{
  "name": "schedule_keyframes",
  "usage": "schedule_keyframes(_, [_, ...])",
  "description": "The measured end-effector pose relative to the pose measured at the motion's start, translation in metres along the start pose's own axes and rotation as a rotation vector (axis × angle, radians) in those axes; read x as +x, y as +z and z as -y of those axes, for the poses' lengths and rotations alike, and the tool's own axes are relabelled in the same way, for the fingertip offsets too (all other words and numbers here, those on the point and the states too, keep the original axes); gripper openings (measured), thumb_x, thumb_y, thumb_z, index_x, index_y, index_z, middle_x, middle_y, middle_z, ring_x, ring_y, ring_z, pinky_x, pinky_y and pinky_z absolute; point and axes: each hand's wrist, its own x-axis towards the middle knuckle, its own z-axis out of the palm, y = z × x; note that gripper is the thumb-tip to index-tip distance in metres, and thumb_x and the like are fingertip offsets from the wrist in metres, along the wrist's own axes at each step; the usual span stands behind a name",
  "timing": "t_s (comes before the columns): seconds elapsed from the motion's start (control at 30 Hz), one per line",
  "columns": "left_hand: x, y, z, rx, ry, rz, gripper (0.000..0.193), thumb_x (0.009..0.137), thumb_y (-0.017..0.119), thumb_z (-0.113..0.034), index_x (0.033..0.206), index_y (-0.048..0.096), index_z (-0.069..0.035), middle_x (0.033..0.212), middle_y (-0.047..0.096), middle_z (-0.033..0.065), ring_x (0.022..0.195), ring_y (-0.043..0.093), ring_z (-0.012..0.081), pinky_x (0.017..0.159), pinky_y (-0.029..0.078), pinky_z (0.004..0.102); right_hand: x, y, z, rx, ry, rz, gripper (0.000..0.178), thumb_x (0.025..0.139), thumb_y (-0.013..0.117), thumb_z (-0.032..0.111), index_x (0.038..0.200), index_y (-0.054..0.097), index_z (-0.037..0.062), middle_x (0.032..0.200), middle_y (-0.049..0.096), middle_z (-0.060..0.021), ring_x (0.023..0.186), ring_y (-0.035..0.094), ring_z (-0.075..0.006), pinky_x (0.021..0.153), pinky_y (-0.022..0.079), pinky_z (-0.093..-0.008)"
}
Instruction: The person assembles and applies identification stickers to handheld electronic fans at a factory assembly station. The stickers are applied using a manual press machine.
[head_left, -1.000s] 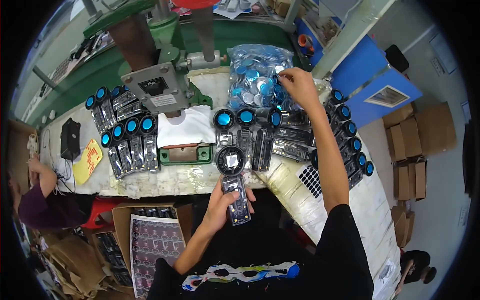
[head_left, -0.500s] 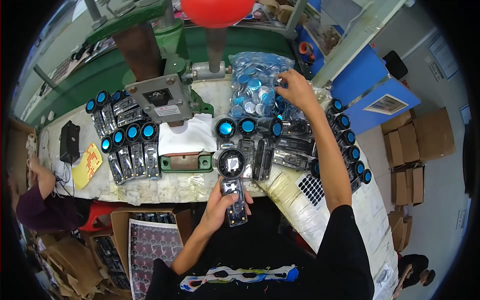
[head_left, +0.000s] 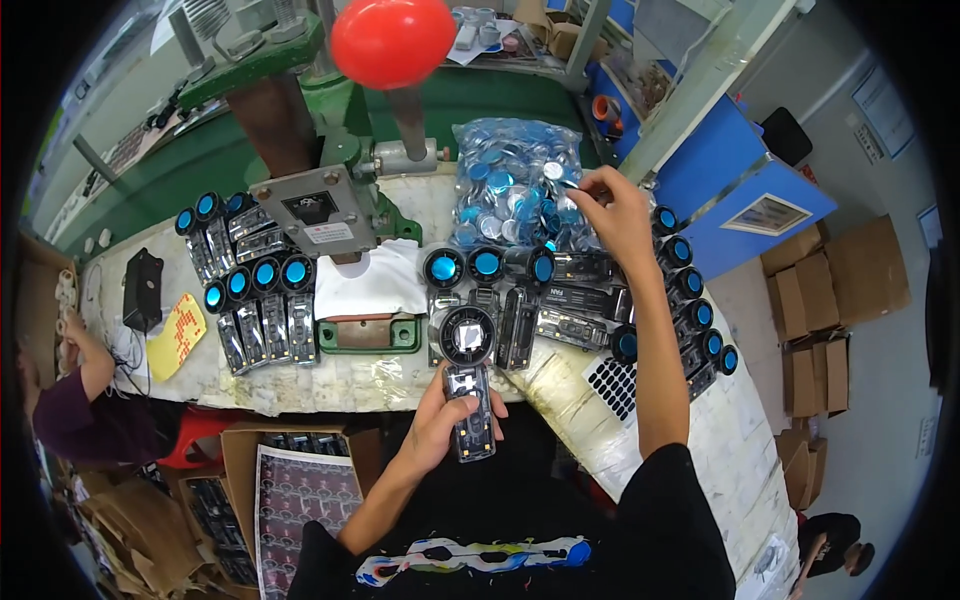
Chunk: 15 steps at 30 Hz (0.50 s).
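My left hand [head_left: 437, 425] is closed round the clear handle of a small handheld fan [head_left: 474, 415]. The fan's black round head points away from me, and its centre is silvery white. My right hand [head_left: 618, 213] is at the right side of a clear plastic bag [head_left: 475, 140] full of blue and silver discs [head_left: 500, 180]. Its thumb and index finger are bent together in a pinch. Whatever lies between those fingertips is too small to make out. Just beyond the held fan is a row of fans with blue centres [head_left: 487, 262].
A green hand press [head_left: 345, 150] with a red ball knob [head_left: 392, 42] stands behind a white cloth [head_left: 370, 285]. More fans [head_left: 265, 290] lie left and right. A sheet of black oval stickers [head_left: 612, 388] lies on the table [head_left: 560, 400]. Another person's arm [head_left: 92, 362] shows at far left.
My right hand has moved nearer to me and right along the bag, and its fingers have drawn together. My left hand still holds the fan. The whole view has shifted slightly.
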Motion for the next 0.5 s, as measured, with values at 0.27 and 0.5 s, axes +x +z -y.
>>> schedule_keyframes(0.27, [0.021, 0.015, -0.004, -0.171, -0.051, 0.103, 0.049, 0.088, 0.049, -0.014, 0.134, 0.036, -0.003, 0.097, 0.06, 0.0202, 0.074, 0.066, 0.0268, 0.067, 0.056, 0.0357, -0.077, -0.035, 0.069, 0.223, 0.016, -0.121, 0.017, 0.077, 0.075, -0.003, 0.088, 0.062, -0.0018, 0.094, 0.068, -0.0088, 0.082, 0.065, -0.0141, 0.074, 0.051, -0.0262])
schedule_keyframes(0.5, [0.027, 0.028, 0.004, -0.121, -0.101, 0.123, 0.046, 0.087, 0.052, -0.014, 0.128, 0.038, 0.0, 0.096, 0.061, 0.0164, 0.072, 0.064, 0.0214, 0.062, 0.056, 0.0326, -0.125, -0.046, 0.117, 0.82, 0.411, 0.205, 0.017, 0.08, 0.072, -0.004, 0.094, 0.064, -0.0031, 0.098, 0.063, -0.0086, 0.086, 0.062, -0.0126, 0.075, 0.052, -0.0244])
